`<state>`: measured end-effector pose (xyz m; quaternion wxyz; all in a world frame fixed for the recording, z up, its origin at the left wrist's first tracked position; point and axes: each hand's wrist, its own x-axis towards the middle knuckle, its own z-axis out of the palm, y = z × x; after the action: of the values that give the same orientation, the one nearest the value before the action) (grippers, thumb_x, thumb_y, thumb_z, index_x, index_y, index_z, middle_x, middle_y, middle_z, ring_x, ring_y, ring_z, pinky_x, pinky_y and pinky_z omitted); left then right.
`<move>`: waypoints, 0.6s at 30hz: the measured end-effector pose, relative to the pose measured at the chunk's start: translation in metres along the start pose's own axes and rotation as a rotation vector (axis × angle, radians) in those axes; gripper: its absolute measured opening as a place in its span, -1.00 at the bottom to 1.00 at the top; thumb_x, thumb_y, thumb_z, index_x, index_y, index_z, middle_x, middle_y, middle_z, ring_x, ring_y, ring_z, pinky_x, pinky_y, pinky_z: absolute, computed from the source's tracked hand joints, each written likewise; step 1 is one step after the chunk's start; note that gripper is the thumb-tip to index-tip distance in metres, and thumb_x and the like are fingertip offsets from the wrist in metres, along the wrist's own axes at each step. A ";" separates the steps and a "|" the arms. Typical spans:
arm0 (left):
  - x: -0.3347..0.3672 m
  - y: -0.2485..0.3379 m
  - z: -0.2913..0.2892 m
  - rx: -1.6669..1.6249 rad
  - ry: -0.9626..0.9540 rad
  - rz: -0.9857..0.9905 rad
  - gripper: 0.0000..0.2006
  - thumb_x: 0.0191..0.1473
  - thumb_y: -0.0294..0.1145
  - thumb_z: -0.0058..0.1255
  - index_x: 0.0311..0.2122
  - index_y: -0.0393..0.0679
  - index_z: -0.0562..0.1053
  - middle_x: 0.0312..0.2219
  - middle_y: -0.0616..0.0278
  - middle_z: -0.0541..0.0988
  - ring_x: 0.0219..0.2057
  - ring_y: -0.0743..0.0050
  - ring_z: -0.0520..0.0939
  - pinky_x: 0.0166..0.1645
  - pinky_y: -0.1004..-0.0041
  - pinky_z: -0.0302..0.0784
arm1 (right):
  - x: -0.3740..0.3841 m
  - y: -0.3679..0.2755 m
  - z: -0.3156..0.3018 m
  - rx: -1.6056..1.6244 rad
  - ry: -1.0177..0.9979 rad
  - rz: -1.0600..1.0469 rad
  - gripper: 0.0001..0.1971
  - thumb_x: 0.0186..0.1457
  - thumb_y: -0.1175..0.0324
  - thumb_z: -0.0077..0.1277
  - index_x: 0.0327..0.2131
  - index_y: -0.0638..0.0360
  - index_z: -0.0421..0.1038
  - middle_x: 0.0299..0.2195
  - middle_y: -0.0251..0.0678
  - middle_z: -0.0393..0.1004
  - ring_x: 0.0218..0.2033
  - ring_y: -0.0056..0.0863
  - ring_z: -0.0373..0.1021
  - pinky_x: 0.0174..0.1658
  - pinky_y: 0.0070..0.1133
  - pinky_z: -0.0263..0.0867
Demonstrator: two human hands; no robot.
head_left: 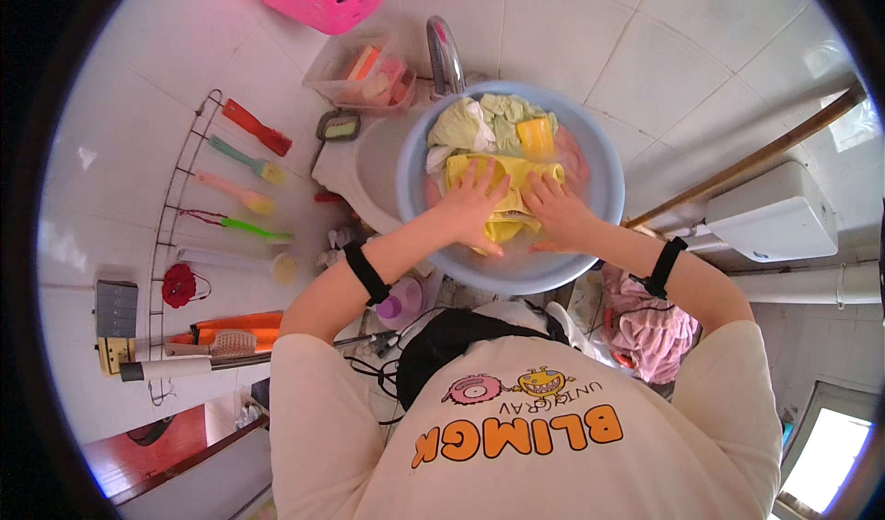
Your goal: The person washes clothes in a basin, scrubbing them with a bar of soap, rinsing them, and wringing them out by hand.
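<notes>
A light-blue basin of cloudy water holds wet laundry. My left hand lies with spread fingers on the left part of a yellow garment. On the garment's right part rests my right hand, its fingers stretched forward and its thumb apart. Both palms press down on the cloth, and neither hand is closed around it. Behind the garment are pale green cloths and a yellow ridged piece whose kind I cannot tell. Pink cloth shows at the right.
The basin stands over a white sink, beside a chrome faucet. A clear plastic box and a scrubbing sponge sit at the left. Brushes hang from a wall rack. A wooden pole leans at right, above pink fabric.
</notes>
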<state>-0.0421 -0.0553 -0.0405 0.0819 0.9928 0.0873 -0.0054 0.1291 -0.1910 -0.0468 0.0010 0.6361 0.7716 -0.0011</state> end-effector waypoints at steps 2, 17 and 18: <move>0.005 0.001 0.008 0.032 -0.141 -0.025 0.13 -0.57 0.04 0.26 0.14 -0.22 -0.07 0.10 -0.24 -0.07 0.13 -0.33 -0.09 0.09 -0.03 0.06 | 0.004 0.000 0.004 0.047 -0.145 0.023 -0.01 -0.41 0.05 0.23 0.06 0.32 -0.07 0.08 0.12 -0.11 0.10 0.08 -0.10 0.04 -0.15 0.06; 0.045 0.005 0.028 0.083 -0.648 -0.191 0.27 -0.58 0.12 0.24 0.16 -0.35 -0.23 0.15 -0.26 -0.22 0.17 -0.30 -0.30 0.13 -0.15 -0.24 | 0.054 0.027 0.019 0.084 -0.714 -0.196 0.09 -0.40 0.04 0.18 0.09 0.53 -0.22 0.12 0.26 -0.24 0.18 0.10 -0.35 0.19 -0.18 -0.33; 0.048 0.005 0.025 0.110 -0.689 -0.201 0.22 -0.52 0.10 0.22 0.17 -0.32 -0.21 0.16 -0.22 -0.23 0.17 -0.28 -0.33 0.14 -0.13 -0.28 | 0.058 0.025 0.016 -0.108 -0.744 -0.277 0.04 -0.39 0.03 0.15 0.08 0.54 -0.13 0.10 0.27 -0.17 0.17 0.09 -0.27 0.18 -0.18 -0.33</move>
<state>0.0064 -0.0554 -0.0655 0.0518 0.9221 0.1515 -0.3523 0.1424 -0.1291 -0.0625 0.3137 0.4812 0.7960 -0.1910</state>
